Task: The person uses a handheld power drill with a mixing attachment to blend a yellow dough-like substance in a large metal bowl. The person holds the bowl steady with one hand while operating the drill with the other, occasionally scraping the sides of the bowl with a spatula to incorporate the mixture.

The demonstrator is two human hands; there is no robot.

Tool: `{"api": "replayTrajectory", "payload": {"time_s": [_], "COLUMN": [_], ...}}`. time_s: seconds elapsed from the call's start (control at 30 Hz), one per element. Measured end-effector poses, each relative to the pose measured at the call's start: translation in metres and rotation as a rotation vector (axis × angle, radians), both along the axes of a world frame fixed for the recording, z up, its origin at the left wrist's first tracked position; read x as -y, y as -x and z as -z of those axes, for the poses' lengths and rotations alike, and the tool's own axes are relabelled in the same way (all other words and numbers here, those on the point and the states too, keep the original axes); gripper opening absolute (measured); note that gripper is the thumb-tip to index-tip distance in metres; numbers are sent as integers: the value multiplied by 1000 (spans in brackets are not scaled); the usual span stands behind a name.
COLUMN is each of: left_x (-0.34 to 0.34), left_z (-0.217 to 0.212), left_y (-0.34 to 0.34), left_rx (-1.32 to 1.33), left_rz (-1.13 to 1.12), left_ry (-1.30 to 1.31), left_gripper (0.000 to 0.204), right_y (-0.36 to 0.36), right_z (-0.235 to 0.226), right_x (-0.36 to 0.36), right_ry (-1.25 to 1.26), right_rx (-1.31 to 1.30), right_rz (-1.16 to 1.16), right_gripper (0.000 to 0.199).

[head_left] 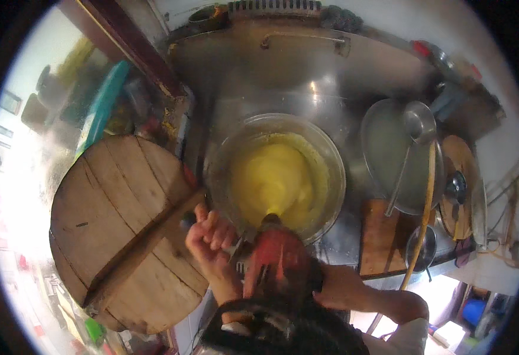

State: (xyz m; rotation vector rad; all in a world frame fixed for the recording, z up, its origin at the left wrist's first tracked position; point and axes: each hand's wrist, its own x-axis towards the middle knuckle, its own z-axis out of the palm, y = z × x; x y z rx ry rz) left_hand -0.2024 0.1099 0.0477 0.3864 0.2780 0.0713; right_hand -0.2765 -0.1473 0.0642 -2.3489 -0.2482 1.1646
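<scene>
Red drill (280, 254) between left hand (213, 236), curled round side handle (188, 221), and right hand (333, 287), fingers hidden, cannot tell grip

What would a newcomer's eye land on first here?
Probably the bright yellow mixture in the wide metal bowl at the centre, with a red and dark power tool over its near edge. Next, perhaps, the large round wooden disc at left, crossed by a wooden bar.

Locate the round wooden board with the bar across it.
In the head view, the round wooden board is on the left side, beside the metal bowl of yellow mixture, with the person's left hand close to its right edge.
</scene>
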Motion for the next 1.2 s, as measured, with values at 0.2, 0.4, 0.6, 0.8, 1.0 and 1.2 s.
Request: {"api": "replayTrajectory", "payload": {"time_s": [0.2, 0.4, 0.6, 0.8, 1.0, 1.2], "left_x": [0, 21, 20, -1, 23, 35], "left_z": [15, 110, 33, 12, 77, 78], "left_y": [-23, -36, -25, -15, -48, -39], "left_rx": [26, 342, -16, 42, 182, 136], "left_rz": [75, 148, 56, 36, 147, 140], "left_ry": [-132, 3, 204, -73, -149, 95], "left_gripper": [14, 20, 16, 15, 17, 16], "right_y": [-11, -28, -26, -18, -47, -36], "right_z": [78, 145, -1, 56, 107, 66], "right_x": [-21, 2, 6, 3, -5, 9], "right_ry": [-386, -216, 46, -181, -205, -46], "right_rx": [230, 288, 88, 3, 232, 253], "right_rz": [253, 307, 116, 42, 256, 205], "right_gripper": [48, 51, 47, 47, 54, 51]}}
